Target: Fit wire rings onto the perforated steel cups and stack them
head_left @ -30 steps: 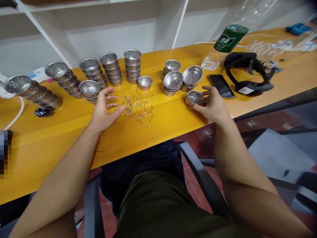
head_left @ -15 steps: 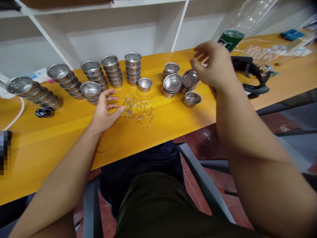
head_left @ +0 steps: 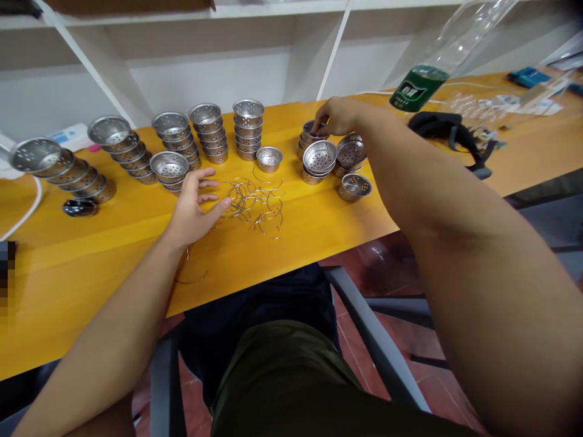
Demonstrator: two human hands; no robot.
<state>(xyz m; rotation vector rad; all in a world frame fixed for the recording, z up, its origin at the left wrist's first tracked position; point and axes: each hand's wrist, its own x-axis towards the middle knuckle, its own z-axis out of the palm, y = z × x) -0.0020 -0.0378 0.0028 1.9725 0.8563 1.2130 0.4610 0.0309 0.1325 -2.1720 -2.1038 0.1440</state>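
My right hand (head_left: 341, 115) has reached over a short stack of perforated metal cups (head_left: 313, 135). Its thumb and fingers close at the rim of the top cup, partly dipping inside. In front of that stack are a second cup stack (head_left: 319, 158), a third (head_left: 350, 152) and a single cup (head_left: 354, 187). My left hand (head_left: 197, 203) stays open with fingers apart, beside a loose heap of thin curved wires (head_left: 255, 203). Another small cup (head_left: 269, 159) stands alone behind the wires.
Taller cup stacks (head_left: 248, 130) line the back of the yellow table (head_left: 113, 261), some leaning left. A black glossy object (head_left: 79, 207) lies at left. Rightward are a bottle with a green label (head_left: 412, 91), a black strap (head_left: 455, 136) and clear plastic pieces. White shelving (head_left: 204, 73) rises behind.
My right hand has moved left from above the table near the bottle to the rear cup stack. My left hand has barely moved.
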